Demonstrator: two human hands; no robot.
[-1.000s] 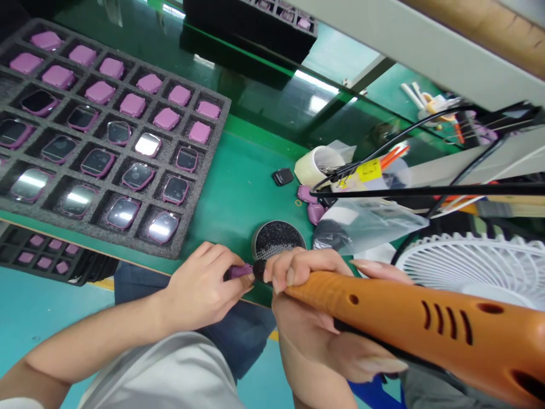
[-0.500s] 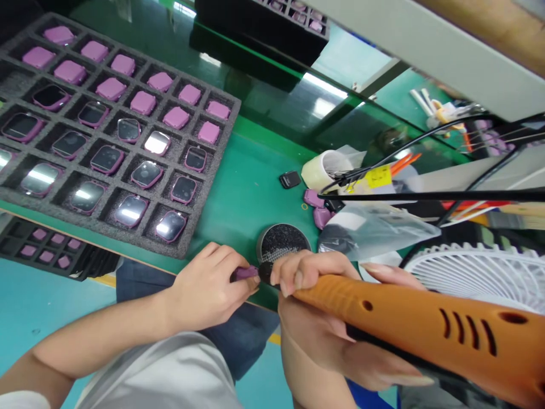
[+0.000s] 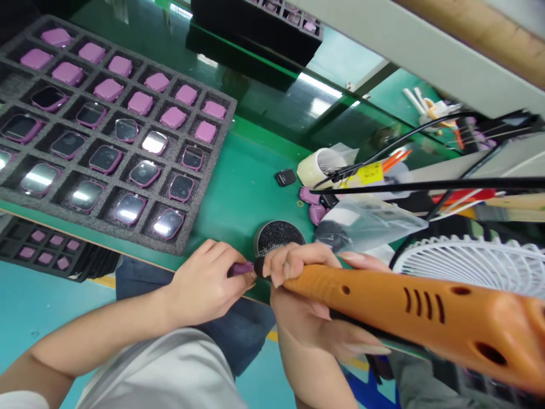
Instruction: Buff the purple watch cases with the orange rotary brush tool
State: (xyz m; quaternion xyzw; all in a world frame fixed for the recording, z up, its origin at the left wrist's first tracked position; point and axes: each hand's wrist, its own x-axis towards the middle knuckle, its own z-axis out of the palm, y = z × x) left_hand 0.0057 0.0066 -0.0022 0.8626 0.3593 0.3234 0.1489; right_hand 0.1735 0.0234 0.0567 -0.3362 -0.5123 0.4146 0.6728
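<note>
My left hand (image 3: 204, 281) pinches a small purple watch case (image 3: 241, 268) between thumb and fingers, near the bench's front edge. Most of the case is hidden by those fingers. Wrapped round the front part of an orange electric screwdriver (image 3: 383, 301) is my right hand (image 3: 298, 270). The tool lies almost level, its dark nose (image 3: 258, 267) meeting the edge of the watch case; the bit itself cannot be seen. Just behind the nose stands a round tin (image 3: 279, 233) of dark grains, partly covered by my right fingers.
A grey foam tray (image 3: 187, 230) of purple watches fills the bench's left side. Right of it lie a black watch piece (image 3: 285, 177), purple cases (image 3: 317, 213), a tape roll (image 3: 315, 169) and a plastic bag (image 3: 374, 218). Black cables (image 3: 426, 184) cross above a white fan (image 3: 460, 264).
The screwdriver has shifted left and its rear has risen a little, showing more of its back end. My right hand moved slightly left with it. My left hand keeps its pinch.
</note>
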